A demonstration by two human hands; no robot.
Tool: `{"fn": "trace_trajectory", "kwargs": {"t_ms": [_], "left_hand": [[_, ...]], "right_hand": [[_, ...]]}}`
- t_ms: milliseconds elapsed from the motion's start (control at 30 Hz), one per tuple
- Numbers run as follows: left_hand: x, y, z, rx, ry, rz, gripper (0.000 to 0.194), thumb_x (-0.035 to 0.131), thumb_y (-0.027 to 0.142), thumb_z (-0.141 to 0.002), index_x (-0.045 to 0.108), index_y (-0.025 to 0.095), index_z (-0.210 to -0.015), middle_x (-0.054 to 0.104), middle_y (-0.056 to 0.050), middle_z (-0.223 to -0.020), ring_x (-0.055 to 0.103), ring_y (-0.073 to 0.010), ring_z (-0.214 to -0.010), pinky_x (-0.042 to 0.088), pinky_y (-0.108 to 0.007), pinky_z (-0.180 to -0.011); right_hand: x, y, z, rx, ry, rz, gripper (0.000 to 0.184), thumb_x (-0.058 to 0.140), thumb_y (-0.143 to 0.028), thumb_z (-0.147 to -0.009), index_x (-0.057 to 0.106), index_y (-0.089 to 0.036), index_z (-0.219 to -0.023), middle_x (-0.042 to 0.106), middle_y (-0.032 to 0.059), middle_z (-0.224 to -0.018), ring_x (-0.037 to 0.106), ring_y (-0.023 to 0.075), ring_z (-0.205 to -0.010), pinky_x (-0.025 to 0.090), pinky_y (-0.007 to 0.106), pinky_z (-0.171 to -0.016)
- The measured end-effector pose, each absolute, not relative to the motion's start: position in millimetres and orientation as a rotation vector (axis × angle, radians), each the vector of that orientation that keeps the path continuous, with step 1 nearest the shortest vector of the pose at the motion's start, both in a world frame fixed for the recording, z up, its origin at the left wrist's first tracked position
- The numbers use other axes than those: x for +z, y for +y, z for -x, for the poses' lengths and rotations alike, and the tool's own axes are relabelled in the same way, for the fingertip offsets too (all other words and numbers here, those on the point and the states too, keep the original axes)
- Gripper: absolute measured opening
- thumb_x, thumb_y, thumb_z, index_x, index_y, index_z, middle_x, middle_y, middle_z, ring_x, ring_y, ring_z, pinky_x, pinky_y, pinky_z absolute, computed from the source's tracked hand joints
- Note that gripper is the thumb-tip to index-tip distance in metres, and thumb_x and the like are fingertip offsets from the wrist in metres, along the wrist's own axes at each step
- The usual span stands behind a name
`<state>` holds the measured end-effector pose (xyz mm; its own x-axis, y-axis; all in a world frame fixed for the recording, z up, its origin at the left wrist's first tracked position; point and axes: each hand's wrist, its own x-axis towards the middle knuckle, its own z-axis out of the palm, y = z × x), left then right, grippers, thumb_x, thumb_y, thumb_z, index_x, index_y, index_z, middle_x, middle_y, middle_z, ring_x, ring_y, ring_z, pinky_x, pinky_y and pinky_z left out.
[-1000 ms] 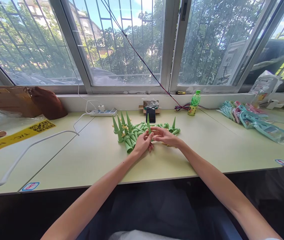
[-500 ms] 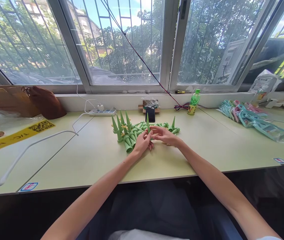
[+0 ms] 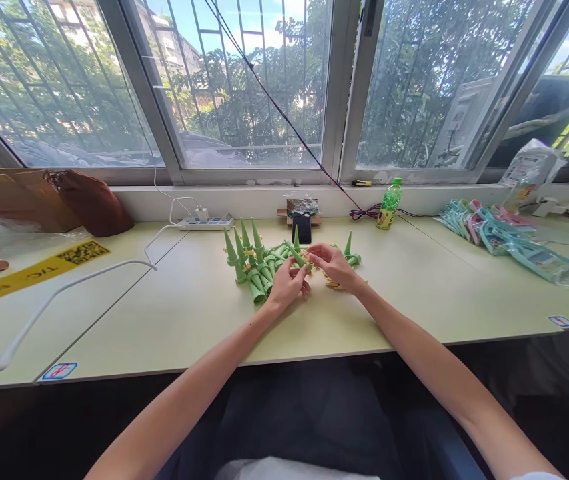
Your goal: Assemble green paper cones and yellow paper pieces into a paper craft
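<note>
My left hand (image 3: 288, 285) is closed around a green cone (image 3: 295, 254), which tilts up and to the left. My right hand (image 3: 335, 265) has its fingers pinched together close to the cone's base; whatever they hold is too small to make out. Under the right hand lies a small pile of yellow pieces (image 3: 335, 285). Left of my hands, several green cone-topped pieces (image 3: 240, 250) stand upright beside green tubes (image 3: 258, 287) lying on the table. Another upright green cone (image 3: 347, 245) is just beyond my right hand.
A black phone (image 3: 301, 229) leans on a small box behind the pieces. A green bottle (image 3: 389, 204) stands to the right, near bagged pastel plastic items (image 3: 509, 239). At the left are a power strip (image 3: 207, 223), a white cable (image 3: 89, 272) and a brown pouch (image 3: 95, 205).
The green cone in my left hand has gone from upright to tilted left. My right hand has drawn slightly up and right, uncovering the yellow pieces.
</note>
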<state>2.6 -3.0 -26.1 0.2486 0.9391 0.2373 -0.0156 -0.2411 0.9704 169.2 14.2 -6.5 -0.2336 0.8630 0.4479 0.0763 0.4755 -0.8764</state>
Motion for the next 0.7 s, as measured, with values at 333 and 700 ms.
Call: {"fn": "trace_trajectory", "kwargs": {"t_ms": [333, 700], "left_hand": [[-22, -10, -2, 1.206, 0.961, -1.677, 0.039, 0.064, 0.055, -0.086, 0.045, 0.022, -0.092, 0.062, 0.004, -0.058, 0.059, -0.0141, -0.039, 0.046, -0.023, -0.037], [-18, -14, 0, 1.192, 1.08, -1.785, 0.042, 0.068, 0.057, -0.083, 0.057, 0.02, -0.098, 0.062, 0.003, -0.059, 0.052, -0.011, -0.034, 0.041, -0.022, -0.036]], "right_hand": [[-9, 17, -167, 0.569, -1.747, 0.938, 0.028, 0.06, -0.044, -0.087, 0.066, -0.018, -0.079, 0.067, 0.0051, -0.075, 0.061, 0.0181, -0.071, 0.05, 0.031, -0.069], [-6, 13, -169, 0.499, -1.78, 1.033, 0.029, 0.06, -0.044, -0.087, 0.063, -0.018, -0.072, 0.061, 0.0017, -0.066, 0.053, 0.0151, -0.063, 0.042, 0.029, -0.063]]}}
